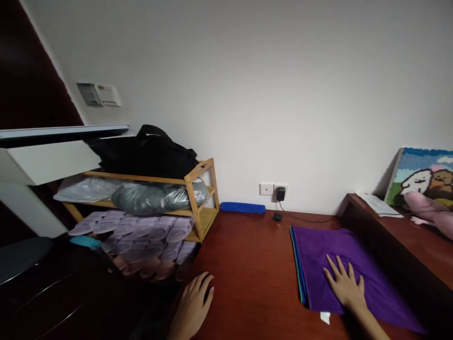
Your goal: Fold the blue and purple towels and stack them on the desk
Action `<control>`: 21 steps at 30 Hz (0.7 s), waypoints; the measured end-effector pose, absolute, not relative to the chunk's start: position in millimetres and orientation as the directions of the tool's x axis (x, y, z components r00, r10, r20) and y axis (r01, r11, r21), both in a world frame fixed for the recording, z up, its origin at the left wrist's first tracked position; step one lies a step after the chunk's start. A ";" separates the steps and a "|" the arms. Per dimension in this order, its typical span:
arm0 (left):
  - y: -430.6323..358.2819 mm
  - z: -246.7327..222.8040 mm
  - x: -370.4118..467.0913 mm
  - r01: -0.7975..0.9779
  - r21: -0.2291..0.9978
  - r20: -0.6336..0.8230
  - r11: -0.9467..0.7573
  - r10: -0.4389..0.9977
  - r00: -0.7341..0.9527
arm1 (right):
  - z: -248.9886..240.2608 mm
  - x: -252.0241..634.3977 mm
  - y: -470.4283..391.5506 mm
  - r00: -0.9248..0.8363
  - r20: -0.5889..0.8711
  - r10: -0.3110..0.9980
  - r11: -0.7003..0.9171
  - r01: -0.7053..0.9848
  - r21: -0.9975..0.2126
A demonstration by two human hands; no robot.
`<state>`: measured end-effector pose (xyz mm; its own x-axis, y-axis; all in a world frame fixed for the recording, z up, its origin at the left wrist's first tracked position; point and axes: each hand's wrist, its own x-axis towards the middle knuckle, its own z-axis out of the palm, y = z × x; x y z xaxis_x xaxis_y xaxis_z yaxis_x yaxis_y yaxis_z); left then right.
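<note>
My right hand (347, 286) lies with spread fingers on a purple cloth (318, 250) on the right part of the table. Under the purple layer, blue and green cloth edges show along its left side, and a small white tag (325, 318) sticks out at the front. At the table's left front edge rests my left hand (194, 304), its fingers stretched out and holding nothing. Bare wood of the reddish-brown table (255, 278) lies between the two hands.
Against the wall lie a blue roll (242, 208) and a small black box (277, 217). A black adapter (281, 193) is plugged in above. To the left, a wooden rack (198, 208) holds several lilac shoes (152, 229) and a black bag (145, 153). A pink plush toy (430, 212) sits right.
</note>
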<state>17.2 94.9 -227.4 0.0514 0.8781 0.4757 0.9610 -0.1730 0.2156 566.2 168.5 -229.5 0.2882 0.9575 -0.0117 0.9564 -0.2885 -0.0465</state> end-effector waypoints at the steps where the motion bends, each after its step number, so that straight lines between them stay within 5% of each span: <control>1: 94.9 -227.9 17.0 0.962 0.218 0.472 -0.166 0.880 0.045 | -226.4 567.6 182.4 0.293 -0.019 0.956 -0.294 0.955 -0.047; 8: 93.4 -231.7 14.7 0.955 0.260 0.458 -0.143 0.889 0.008 | -211.4 588.6 267.4 0.260 -0.062 0.964 -0.265 0.961 -0.085; 12: 90.5 -235.2 13.8 0.952 0.281 0.451 -0.124 0.892 -0.017 | -185.8 562.5 297.8 0.275 -0.028 0.961 -0.275 0.961 -0.003; 16: 90.0 -244.0 8.9 0.948 0.290 0.444 -0.131 0.896 -0.012 | -158.2 460.3 323.5 -0.049 0.227 0.973 0.064 0.996 -0.059; 21: 95.4 -266.6 -5.4 0.942 0.289 0.429 -0.169 0.903 0.031 | -158.3 326.0 375.5 -0.186 0.213 0.959 0.234 0.945 -0.227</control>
